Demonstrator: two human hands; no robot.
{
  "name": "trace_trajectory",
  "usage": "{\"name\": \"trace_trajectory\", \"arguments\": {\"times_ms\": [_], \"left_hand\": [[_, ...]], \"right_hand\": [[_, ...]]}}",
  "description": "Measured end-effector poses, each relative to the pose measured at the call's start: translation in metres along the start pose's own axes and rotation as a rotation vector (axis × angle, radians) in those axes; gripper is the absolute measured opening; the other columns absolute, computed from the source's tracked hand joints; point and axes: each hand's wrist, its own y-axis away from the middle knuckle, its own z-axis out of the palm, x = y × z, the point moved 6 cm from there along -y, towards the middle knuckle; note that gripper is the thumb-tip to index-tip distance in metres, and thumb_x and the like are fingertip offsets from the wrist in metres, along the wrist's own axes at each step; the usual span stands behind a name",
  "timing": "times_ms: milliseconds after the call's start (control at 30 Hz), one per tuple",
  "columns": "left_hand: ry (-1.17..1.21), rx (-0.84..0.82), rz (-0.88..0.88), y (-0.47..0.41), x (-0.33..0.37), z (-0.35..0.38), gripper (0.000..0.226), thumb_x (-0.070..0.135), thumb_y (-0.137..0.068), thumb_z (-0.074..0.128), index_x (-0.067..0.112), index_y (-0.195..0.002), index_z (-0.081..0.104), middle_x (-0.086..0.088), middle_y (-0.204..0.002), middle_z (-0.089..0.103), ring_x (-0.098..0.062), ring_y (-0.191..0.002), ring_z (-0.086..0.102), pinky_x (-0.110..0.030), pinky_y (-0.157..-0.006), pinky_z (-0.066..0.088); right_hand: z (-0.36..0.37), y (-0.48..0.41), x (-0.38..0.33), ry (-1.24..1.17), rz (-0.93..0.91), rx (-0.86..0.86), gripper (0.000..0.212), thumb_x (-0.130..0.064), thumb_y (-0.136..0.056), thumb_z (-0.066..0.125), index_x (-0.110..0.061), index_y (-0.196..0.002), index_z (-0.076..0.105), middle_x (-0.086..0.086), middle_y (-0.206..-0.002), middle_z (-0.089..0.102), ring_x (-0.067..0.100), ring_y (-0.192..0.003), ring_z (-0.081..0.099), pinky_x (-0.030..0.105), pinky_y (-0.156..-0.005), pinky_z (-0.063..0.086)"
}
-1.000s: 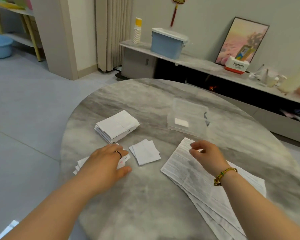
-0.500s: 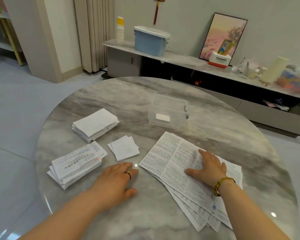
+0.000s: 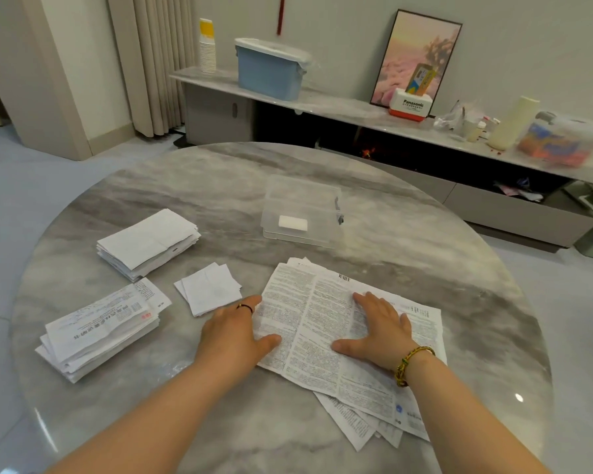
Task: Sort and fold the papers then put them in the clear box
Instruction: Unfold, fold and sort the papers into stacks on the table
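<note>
Lying fanned on the round marbled worktop [image 3: 220, 186], a loose pile of printed sheets [image 3: 308, 302] is pressed down by both hands. The right hand [image 3: 379, 331] is laid flat on the top sheet, its grip fully open with fingers spread and nothing held. The left hand [image 3: 235, 331] is set at the sheet's left edge, its grip slack, fingers nearly straight, the thumb laid on the paper. The clear box [image 3: 298, 196] is seen just beyond the pile, with one small folded white paper [image 3: 292, 223] inside. To the left, a stack of folded white papers [image 3: 148, 242], a few small folded squares [image 3: 211, 289] and a stack of printed slips [image 3: 100, 328] are placed apart.
</note>
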Motion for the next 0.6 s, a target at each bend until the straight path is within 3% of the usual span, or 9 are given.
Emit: {"name": "trace_trajectory", "arguments": {"times_ms": [100,167,233,333,433,600], "left_hand": [[0.041,0.047,-0.087,-0.005,0.0,0.0,0.068,0.03,-0.082,0.064,0.023,-0.14,0.03,0.006,-0.124,0.054,-0.015,-0.122,0.046,-0.027,-0.099,0.032],[0.197,0.049,-0.151,-0.007,-0.002,0.001,0.068,0.019,-0.081,0.066,0.019,-0.139,0.031,0.003,-0.114,0.059,-0.018,-0.115,0.053,-0.027,-0.095,0.037],[0.403,0.008,-0.179,-0.008,-0.004,0.001,0.065,0.008,-0.08,0.066,0.015,-0.137,0.036,0.0,-0.095,0.062,-0.018,-0.097,0.059,-0.023,-0.08,0.045],[0.559,-0.055,-0.132,-0.008,0.0,-0.004,0.037,-0.003,-0.082,0.061,0.012,-0.115,0.057,-0.004,-0.09,0.067,-0.008,-0.071,0.057,-0.013,-0.06,0.042],[0.567,-0.041,-0.049,-0.006,0.006,-0.018,0.019,-0.001,-0.086,0.057,0.013,-0.095,0.065,0.006,-0.076,0.064,-0.001,-0.065,0.056,-0.005,-0.049,0.042],[0.61,-0.066,0.087,0.0,0.018,-0.045,0.029,0.004,-0.085,0.061,0.031,-0.072,0.064,0.019,-0.057,0.066,0.008,-0.055,0.062,0.0,-0.049,0.041]], "right_hand": [[0.0,0.0,-0.001,-0.005,-0.014,0.001,0.097,-0.057,-0.074,0.063,-0.03,-0.146,0.004,-0.004,-0.156,0.0,0.017,-0.144,-0.002,0.046,-0.116,-0.004],[-0.001,0.0,-0.001,-0.005,-0.023,0.01,0.097,-0.057,-0.073,0.063,-0.03,-0.146,0.004,-0.005,-0.156,0.001,0.017,-0.144,-0.001,0.047,-0.117,-0.003],[-0.002,0.0,-0.001,-0.004,-0.03,0.015,0.098,-0.057,-0.073,0.063,-0.03,-0.146,0.004,-0.005,-0.156,0.002,0.017,-0.144,0.0,0.047,-0.117,-0.003],[-0.004,0.002,-0.003,-0.017,-0.043,0.026,0.097,-0.057,-0.073,0.063,-0.029,-0.146,0.005,-0.005,-0.156,0.003,0.016,-0.144,0.002,0.046,-0.117,-0.003],[-0.02,0.005,-0.008,-0.123,-0.074,0.113,0.089,-0.052,-0.078,0.062,-0.026,-0.146,0.011,-0.004,-0.156,0.008,0.016,-0.144,0.006,0.042,-0.118,0.002],[-0.052,0.013,-0.014,-0.488,-0.153,0.227,0.076,-0.034,-0.083,0.062,-0.023,-0.145,0.019,-0.003,-0.153,0.02,0.015,-0.142,0.016,0.033,-0.114,0.019]]}}
